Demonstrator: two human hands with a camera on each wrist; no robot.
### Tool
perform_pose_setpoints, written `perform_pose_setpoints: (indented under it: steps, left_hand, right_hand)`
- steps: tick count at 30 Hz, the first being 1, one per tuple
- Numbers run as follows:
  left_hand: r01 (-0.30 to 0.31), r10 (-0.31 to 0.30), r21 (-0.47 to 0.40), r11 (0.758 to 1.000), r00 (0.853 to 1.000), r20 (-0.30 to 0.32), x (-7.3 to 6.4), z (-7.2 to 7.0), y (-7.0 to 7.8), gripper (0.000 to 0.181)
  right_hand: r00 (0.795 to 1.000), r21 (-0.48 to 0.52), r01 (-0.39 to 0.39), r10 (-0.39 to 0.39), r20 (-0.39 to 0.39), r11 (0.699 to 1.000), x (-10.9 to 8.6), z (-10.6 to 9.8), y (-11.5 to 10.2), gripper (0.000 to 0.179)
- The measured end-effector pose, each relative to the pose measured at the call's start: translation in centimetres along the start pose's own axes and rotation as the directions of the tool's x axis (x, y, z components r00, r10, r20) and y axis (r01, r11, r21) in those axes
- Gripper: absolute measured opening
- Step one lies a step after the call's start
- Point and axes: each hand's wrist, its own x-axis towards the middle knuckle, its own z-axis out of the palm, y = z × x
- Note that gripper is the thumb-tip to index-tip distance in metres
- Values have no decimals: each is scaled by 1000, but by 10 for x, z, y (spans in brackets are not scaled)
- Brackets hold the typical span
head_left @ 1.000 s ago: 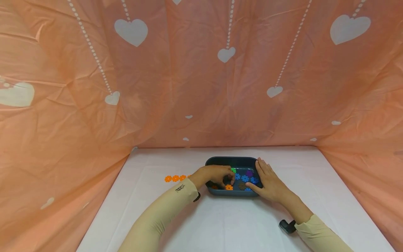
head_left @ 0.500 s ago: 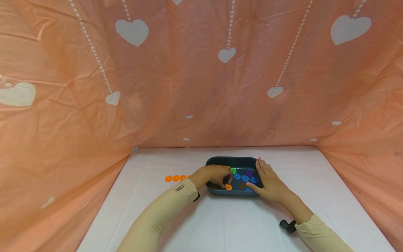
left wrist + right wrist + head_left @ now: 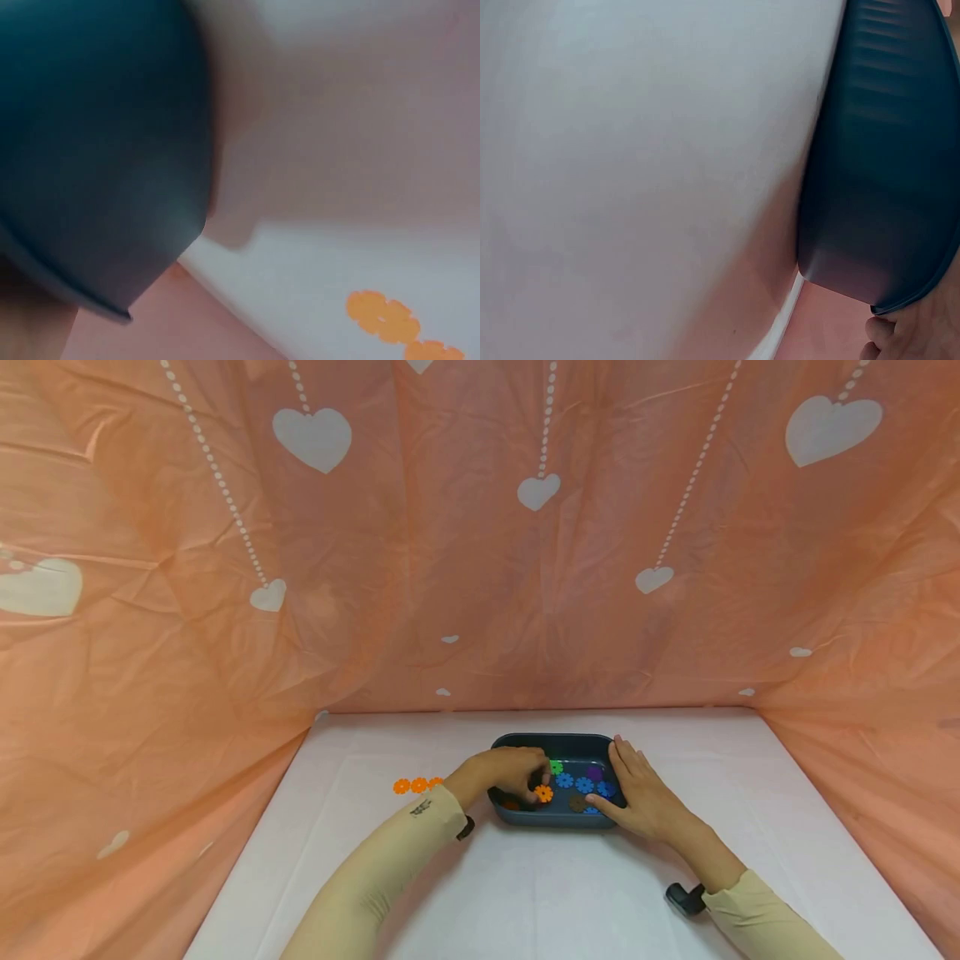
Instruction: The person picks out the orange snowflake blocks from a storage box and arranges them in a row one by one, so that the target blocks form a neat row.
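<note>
A dark blue-grey tray (image 3: 558, 742) sits on the white table and holds several flower-shaped plastic pieces in blue, green, purple, brown and orange. My left hand (image 3: 513, 774) reaches into the tray's left half, its fingers curled, and pinches an orange flower piece (image 3: 544, 793) lifted a little off the tray floor. My right hand (image 3: 637, 789) lies with straight fingers along the tray's right rim, steadying it. The wrist views show only the tray's outer wall (image 3: 97, 165) (image 3: 885, 165) up close.
A row of orange flower pieces (image 3: 417, 785) (image 3: 382, 317) lies on the table left of the tray. Peach cloth with white hearts (image 3: 480, 527) walls in the table at the back and both sides. White table surface (image 3: 540, 893) stretches in front of the tray.
My left hand has picked the orange flower piece off the tray's front floor and raised it slightly. The right hand and the tray have stayed put.
</note>
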Motion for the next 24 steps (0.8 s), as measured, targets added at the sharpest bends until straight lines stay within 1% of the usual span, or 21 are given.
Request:
perform_pose_setpoints:
  steps: [5,8,12,14,17,24]
  left_hand:
    - [3,-9,-105,994,998,-57,-9,-6,-9,27]
    - [-4,-13,-179,984,995,-98,-17,-9,-15,27]
    - [-22,-19,-252,967,987,-161,-29,-12,-23,28]
    - [-33,-22,-278,960,982,-189,-36,-13,-28,29]
    - [-33,-38,-313,949,975,-219,-47,-15,-35,30]
    - [22,-114,-354,935,964,-241,-72,-19,-51,32]
  right_hand:
    - [1000,10,-10,10,17,1000,0,0,0,104]
    - [999,13,-21,20,27,1000,0,0,1,105]
    - [999,17,-24,23,26,1000,0,1,2,105]
    - [999,14,-25,25,26,1000,0,2,2,106]
    - [999,16,-27,27,32,1000,-1,2,2,106]
    - [999,19,-30,30,36,999,0,1,0,106]
